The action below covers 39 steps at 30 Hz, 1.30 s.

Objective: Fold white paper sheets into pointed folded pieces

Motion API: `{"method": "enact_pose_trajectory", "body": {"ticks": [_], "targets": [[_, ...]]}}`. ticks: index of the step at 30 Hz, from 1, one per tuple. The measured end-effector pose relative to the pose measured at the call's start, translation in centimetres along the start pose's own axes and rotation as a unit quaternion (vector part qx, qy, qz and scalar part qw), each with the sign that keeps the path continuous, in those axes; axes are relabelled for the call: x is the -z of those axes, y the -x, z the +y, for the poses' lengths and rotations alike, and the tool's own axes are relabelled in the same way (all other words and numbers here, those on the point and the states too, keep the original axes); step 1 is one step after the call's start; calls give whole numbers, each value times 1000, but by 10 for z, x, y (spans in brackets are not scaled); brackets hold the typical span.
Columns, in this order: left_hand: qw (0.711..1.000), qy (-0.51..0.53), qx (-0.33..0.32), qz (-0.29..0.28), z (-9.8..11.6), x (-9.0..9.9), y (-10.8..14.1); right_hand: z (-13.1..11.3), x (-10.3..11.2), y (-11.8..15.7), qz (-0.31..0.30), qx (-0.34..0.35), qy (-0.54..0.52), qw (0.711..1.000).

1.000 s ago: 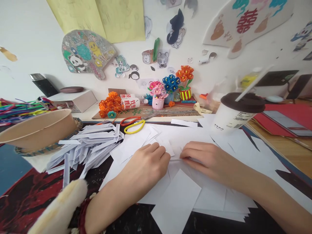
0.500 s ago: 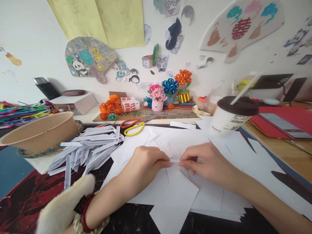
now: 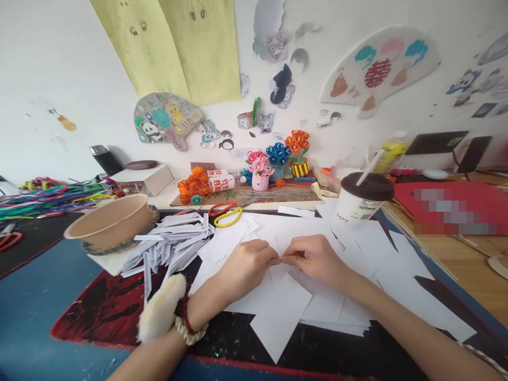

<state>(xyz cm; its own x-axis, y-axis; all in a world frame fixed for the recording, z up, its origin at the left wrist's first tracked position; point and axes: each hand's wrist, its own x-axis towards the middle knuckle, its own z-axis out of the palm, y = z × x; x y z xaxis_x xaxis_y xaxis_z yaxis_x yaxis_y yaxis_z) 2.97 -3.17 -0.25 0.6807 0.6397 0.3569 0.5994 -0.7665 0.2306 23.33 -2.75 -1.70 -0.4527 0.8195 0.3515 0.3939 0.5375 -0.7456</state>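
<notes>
My left hand (image 3: 252, 264) and my right hand (image 3: 313, 256) meet fingertip to fingertip over white paper sheets (image 3: 341, 312). Both are closed in a pinch on a thin strip of white paper, of which only a sliver shows between the fingertips. Below them a loose square of paper (image 3: 281, 317) lies askew over the dark mat. Left of my left hand is a pile of folded paper strips (image 3: 170, 241). Scissors with one red and one yellow handle (image 3: 229, 217) rest behind the hands.
A lidded cup with a straw (image 3: 361, 198) stands at the right behind the sheets. At the left is a beige bowl (image 3: 109, 222). Craft flowers (image 3: 260, 169) and a fallen bottle (image 3: 222, 181) line the back, with red folders (image 3: 448, 203) at the right.
The fingertips of both hands have come closer together, hiding most of the strip. The view has shifted, showing more of the wall and of the table at the left.
</notes>
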Motion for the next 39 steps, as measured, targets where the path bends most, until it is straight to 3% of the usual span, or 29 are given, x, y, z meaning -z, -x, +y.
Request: {"method": "enact_pose_trajectory", "body": {"ticks": [4,8,11,14,18,20,23,28,31,35,39], "targets": [[999,-47,18,-11,4,4,-8,4,3,-3,54,-6,-20,998],[995,-78,65,24,6,34,-4,14,18,-1,133,-56,-64,987],[974,-128,157,97,-7,71,17,27,32,0,206,-93,-82,971],[933,-195,258,159,-27,108,47,37,37,0,240,-120,-99,958],[895,-255,323,171,-35,130,75,39,32,0,230,-141,-106,957],[897,-257,322,157,-25,124,81,39,30,2,214,-147,-104,960],[921,-227,293,118,4,100,80,40,30,3,202,-155,-97,962],[970,-101,221,28,61,48,62,47,34,3,208,-173,-100,957],[970,-78,229,-16,83,28,48,50,35,1,207,-178,-104,957],[960,-70,259,-74,89,17,34,48,36,0,205,-180,-105,956],[951,26,297,-84,77,16,27,45,39,-1,211,-188,-113,953]]}}
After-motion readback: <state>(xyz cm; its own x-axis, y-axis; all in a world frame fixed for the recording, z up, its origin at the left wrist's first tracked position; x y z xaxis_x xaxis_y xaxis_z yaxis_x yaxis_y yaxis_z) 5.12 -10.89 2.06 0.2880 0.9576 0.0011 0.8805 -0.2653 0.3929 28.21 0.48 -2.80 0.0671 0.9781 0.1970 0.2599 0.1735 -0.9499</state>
